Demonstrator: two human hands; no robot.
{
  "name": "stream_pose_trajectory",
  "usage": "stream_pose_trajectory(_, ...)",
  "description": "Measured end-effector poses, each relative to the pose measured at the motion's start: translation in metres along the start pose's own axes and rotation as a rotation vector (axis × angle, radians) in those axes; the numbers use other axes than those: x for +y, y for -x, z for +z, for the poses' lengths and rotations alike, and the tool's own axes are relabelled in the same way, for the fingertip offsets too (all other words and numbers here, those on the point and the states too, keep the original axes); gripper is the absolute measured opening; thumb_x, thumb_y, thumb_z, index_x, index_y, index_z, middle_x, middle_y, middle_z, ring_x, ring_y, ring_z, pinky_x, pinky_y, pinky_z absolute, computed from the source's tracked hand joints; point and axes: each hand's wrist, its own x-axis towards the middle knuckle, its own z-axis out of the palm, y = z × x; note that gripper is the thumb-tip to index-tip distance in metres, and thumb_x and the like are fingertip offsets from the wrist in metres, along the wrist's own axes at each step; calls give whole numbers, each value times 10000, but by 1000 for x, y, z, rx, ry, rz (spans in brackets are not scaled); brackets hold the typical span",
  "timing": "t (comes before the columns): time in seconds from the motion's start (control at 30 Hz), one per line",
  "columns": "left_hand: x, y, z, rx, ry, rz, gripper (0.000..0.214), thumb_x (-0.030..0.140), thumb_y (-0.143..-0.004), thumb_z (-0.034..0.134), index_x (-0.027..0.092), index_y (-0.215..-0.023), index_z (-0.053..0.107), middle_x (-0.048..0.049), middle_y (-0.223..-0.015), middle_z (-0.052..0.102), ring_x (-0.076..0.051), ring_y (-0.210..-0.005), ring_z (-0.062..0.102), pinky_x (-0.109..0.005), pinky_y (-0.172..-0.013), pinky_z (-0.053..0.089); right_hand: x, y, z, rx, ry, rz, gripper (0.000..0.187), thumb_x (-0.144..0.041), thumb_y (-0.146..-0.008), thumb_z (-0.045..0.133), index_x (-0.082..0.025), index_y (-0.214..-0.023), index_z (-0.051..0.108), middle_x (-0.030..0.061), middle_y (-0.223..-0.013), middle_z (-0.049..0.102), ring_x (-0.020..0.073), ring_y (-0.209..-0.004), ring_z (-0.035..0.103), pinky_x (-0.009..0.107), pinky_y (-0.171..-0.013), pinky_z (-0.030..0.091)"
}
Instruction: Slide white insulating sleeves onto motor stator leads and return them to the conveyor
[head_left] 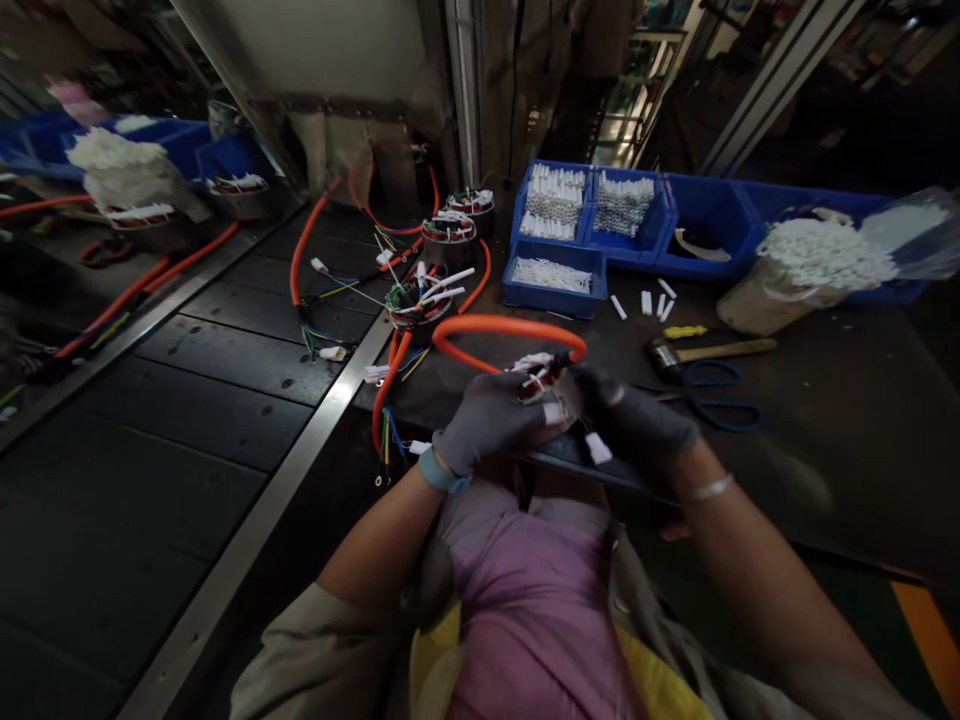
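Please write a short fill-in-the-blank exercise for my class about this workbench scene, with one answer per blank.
1. The left hand and the right hand both wear ____ gloves.
2. The thick cable looped just beyond the hands is ____.
3. The scissors on the bench have ____ handles.
4. Beyond the hands, ____ wound motor stators stand in a row.

Answers: grey; orange; blue; three.
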Motion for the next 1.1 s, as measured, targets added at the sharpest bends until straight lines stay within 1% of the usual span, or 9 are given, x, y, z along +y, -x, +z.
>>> stream_pose_trajectory(0.1, -5, -6, -3, 38, 52, -90, 455, 605, -853, 718, 159, -911, 781, -54, -826, 758, -223, -788, 693, -280, -691, 514, -10, 31, 48, 87, 60, 120, 590, -482, -1014, 589, -145, -1495, 537, 197, -1362, 694, 342, -1183, 686, 428, -970, 547)
stream_pose_trajectory(0.17, -9, -7, -6, 37, 113, -113, 493, 640, -826, 727, 151, -870, 768, -59, -796, 744, -224, -763, 677, -289, -661, 501, -7, 58, 63, 81, 208, 266, 451, -472, -1023, 560, -137, -1309, 659, 188, -1163, 763, 328, -998, 733, 380, -849, 543)
stream_pose_trajectory(0.23, -13, -5, -9, 4, 244, -102, 480, 620, -807, 758, 154, -920, 774, -66, -850, 764, -232, -787, 686, -305, -684, 530, 12, 103, 53, 35, 359, 400, 331, -402, -1042, 494, -176, -1123, 723, 142, -966, 783, 287, -825, 740, 328, -712, 502)
stream_pose_trajectory(0.33, -18, 1, -10, -67, 378, -71, 436, 559, -816, 799, 181, -1033, 787, -74, -977, 795, -272, -900, 731, -354, -790, 593, 63, 200, 5, 110, 590, 605, 238, -278, -943, 530, -212, -1027, 742, 137, -908, 782, 288, -764, 738, 316, -609, 444)
stream_pose_trajectory(0.43, -17, 7, -2, -77, 178, 126, 434, 543, -812, 845, 210, -1088, 809, -72, -1062, 799, -340, -1111, 724, -444, -1001, 582, 103, 286, -28, 105, 765, 770, 202, -287, -933, 561, -221, -939, 752, 189, -904, 772, 309, -754, 734, 345, -571, 411)
stream_pose_trajectory(0.5, -15, 10, 6, -58, -19, 338, 431, 536, -803, 869, 226, -1099, 823, -78, -1111, 797, -358, -1207, 692, -492, -1113, 527, 113, 317, -23, 101, 782, 812, 242, -325, -954, 555, -236, -1037, 765, 176, -967, 784, 319, -820, 751, 348, -597, 441)
stream_pose_trajectory(0.77, -17, 18, 14, -31, -286, 589, 402, 521, -859, 829, 192, -1091, 814, -98, -1063, 803, -344, -1133, 720, -499, -1110, 542, 97, 353, 80, 2, 542, 1084, 343, -257, -960, 479, -198, -1110, 781, 152, -1048, 813, 316, -930, 795, 349, -728, 579)
stream_pose_trajectory(0.93, -13, 21, 22, -154, -429, 666, 375, 521, -833, 840, 162, -938, 803, -94, -879, 776, -309, -926, 747, -561, -1183, 477, 91, 389, 116, -80, 411, 1226, 362, -230, -940, 505, -216, -1171, 784, 152, -1033, 819, 311, -912, 803, 352, -751, 587)
stream_pose_trajectory(1.1, -8, 26, 24, -162, -474, 707, 307, 472, -854, 815, 177, -797, 751, -52, -753, 724, -236, -749, 702, -545, -1180, 478, 96, 389, 135, -152, 287, 1265, 372, -250, -974, 490, -213, -1221, 766, 165, -1145, 801, 306, -1024, 784, 350, -830, 567)
